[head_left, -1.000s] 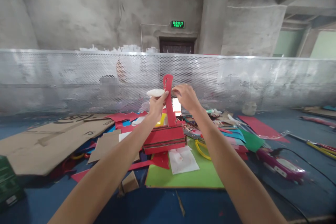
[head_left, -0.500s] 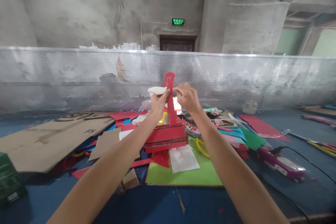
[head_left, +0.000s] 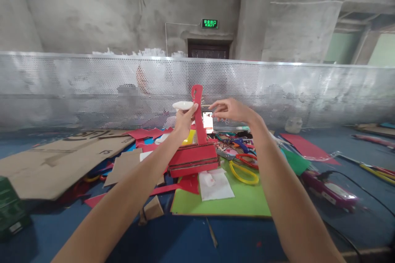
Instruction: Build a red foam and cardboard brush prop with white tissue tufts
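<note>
A red cardboard stand (head_left: 195, 158) with brown corrugated edges sits in front of me, and a red upright strip (head_left: 200, 125) with a slotted top rises from it. My left hand (head_left: 184, 121) is closed around a white shallow dish (head_left: 182, 105), its thumb reaching the strip's left edge. Out of the strip's right side pokes a thin pale stick (head_left: 205, 106). To the right of the stick, my right hand (head_left: 231, 109) hangs in the air with fingers apart, apparently holding nothing. Behind the strip a lit phone (head_left: 207, 122) stands upright.
Yellow-handled scissors (head_left: 243, 172) and white paper (head_left: 217, 185) lie on a green sheet (head_left: 222, 207). Flat cardboard (head_left: 64, 164) covers the left. At right are a purple device (head_left: 330, 191) with a cable and red paper (head_left: 307, 146). A perforated metal screen (head_left: 92, 90) stands behind.
My right hand has drawn back to the right from the strip, its fingers spreading from a pinch. The thin stick and the phone now show more. My left hand keeps its hold.
</note>
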`<state>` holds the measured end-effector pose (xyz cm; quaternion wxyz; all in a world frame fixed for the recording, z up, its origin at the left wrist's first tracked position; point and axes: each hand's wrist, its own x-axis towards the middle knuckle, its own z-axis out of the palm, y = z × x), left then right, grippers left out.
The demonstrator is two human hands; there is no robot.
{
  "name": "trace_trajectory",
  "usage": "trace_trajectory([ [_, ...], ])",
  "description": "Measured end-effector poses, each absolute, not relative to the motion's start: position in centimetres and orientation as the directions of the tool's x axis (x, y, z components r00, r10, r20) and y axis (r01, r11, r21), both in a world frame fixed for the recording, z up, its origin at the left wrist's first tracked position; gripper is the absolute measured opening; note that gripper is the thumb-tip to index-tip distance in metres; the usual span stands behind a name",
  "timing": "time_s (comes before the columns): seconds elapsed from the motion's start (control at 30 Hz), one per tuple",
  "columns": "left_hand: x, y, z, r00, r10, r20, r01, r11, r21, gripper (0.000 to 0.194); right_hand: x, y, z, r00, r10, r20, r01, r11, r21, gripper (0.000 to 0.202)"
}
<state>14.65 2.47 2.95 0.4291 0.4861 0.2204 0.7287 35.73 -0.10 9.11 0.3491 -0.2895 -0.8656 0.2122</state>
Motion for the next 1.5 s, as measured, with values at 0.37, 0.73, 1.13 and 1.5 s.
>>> trace_trajectory([
  [0.37,9.4,2.3,3.3,0.122,0.808,0.576,-0.422,-0.483,0.768,0.075,30.4,3.0,3.7,-0.7,0.681,0.215,0.219,0.49,-0.844,0.037],
  [0.73,8.0,2.5,3.0,0.026,0.714,0.7,-0.302,-0.662,0.686,0.032,29.4,3.2,2.3,-0.637,0.709,0.304,0.113,0.475,-0.873,0.039],
  [1.13,8.1,2.2,3.4,0.052,0.75,0.659,-0.338,-0.608,0.719,0.053,29.1,3.3,2.6,-0.629,0.697,0.343,0.098,0.509,-0.855,0.036],
  [1.5,5.3,-0.7,6.6,0.541,0.784,0.304,0.433,-0.569,0.699,0.06,29.9,3.5,5.2,-0.223,0.719,0.658,0.081,0.687,-0.722,0.033],
])
